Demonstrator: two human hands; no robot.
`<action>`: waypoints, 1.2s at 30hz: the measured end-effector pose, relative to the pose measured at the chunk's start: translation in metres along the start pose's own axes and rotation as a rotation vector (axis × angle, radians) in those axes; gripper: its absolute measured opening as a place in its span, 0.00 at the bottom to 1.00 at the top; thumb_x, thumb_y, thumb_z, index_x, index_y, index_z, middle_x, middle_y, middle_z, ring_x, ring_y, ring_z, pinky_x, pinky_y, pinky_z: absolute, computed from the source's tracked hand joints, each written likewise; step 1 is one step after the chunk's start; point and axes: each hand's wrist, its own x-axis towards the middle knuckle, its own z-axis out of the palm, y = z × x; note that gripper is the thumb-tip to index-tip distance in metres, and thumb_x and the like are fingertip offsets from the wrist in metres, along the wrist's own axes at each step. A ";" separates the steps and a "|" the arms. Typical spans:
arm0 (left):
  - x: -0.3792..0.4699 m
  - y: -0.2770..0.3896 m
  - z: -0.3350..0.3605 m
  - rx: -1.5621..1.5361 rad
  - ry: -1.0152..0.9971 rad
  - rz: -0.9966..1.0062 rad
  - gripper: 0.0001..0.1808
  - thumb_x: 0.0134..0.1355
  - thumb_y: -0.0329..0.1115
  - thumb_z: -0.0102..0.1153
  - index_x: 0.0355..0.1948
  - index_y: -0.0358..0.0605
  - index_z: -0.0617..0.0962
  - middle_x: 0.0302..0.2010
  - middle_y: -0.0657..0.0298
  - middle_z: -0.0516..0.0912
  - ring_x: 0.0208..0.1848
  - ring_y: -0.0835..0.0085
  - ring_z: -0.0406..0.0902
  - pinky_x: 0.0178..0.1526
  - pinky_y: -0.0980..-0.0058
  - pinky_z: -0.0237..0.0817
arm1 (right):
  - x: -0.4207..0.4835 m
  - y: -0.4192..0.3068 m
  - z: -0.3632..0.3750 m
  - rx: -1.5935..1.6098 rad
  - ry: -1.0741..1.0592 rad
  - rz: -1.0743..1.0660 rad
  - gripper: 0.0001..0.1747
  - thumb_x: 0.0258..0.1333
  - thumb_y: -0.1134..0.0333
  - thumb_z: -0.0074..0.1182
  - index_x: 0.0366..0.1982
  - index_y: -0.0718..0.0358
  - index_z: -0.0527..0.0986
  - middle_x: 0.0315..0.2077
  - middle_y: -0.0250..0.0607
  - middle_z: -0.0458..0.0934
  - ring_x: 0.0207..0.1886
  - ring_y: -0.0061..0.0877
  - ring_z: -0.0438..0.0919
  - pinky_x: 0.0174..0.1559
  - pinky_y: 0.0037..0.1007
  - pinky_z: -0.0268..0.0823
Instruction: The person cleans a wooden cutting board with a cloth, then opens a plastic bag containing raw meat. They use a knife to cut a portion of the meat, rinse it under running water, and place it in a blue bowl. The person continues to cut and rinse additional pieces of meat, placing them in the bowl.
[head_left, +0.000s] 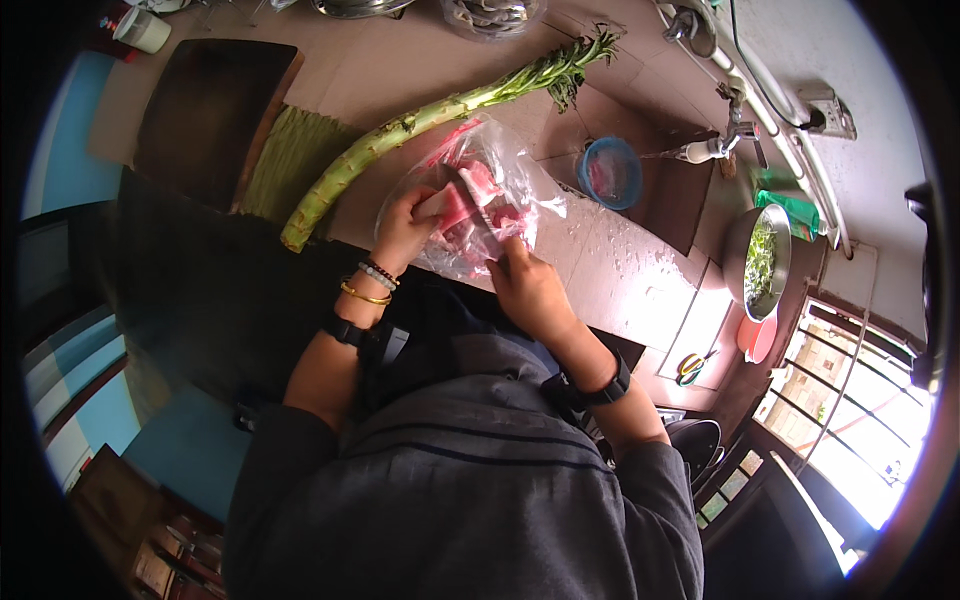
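Near the counter's front edge, my left hand (405, 226) grips a piece of raw meat (451, 204) over an open clear plastic bag (526, 174). My right hand (529, 291) is closed around the handle of a knife, its blade (477, 196) slanting up and left against the meat. More chunks of raw meat (511, 219) lie in the bag beneath. Behind the bag, a long thick green stalk with leaves at its far end (420, 120) stretches across the counter. The knife's handle is mostly hidden by my right hand.
A dark wooden board (214, 112) lies at the left. A blue bowl (615, 172) stands in the sink area below a running tap (705, 151). Further right are a metal bowl of cut greens (761, 259), a pink container (756, 337) and scissors (691, 367).
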 end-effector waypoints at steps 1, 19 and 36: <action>-0.001 0.007 0.001 -0.038 -0.002 0.053 0.15 0.53 0.22 0.62 0.43 0.37 0.77 0.42 0.65 0.78 0.44 0.80 0.74 0.46 0.78 0.68 | -0.003 0.003 -0.003 0.020 0.043 -0.013 0.13 0.57 0.71 0.55 0.39 0.65 0.64 0.24 0.56 0.78 0.29 0.53 0.78 0.28 0.47 0.69; 0.083 0.041 0.066 0.541 -0.140 0.245 0.12 0.59 0.37 0.56 0.40 0.42 0.75 0.32 0.46 0.82 0.39 0.45 0.78 0.41 0.54 0.69 | -0.012 0.040 -0.031 0.073 0.213 0.153 0.13 0.59 0.66 0.54 0.37 0.65 0.64 0.24 0.56 0.77 0.28 0.54 0.77 0.29 0.48 0.69; 0.039 0.059 0.079 0.415 -0.415 0.134 0.09 0.53 0.31 0.64 0.32 0.41 0.77 0.28 0.60 0.80 0.33 0.69 0.78 0.41 0.74 0.69 | 0.008 0.091 -0.025 0.211 0.177 0.179 0.12 0.61 0.67 0.53 0.34 0.65 0.63 0.21 0.57 0.77 0.26 0.50 0.79 0.28 0.44 0.69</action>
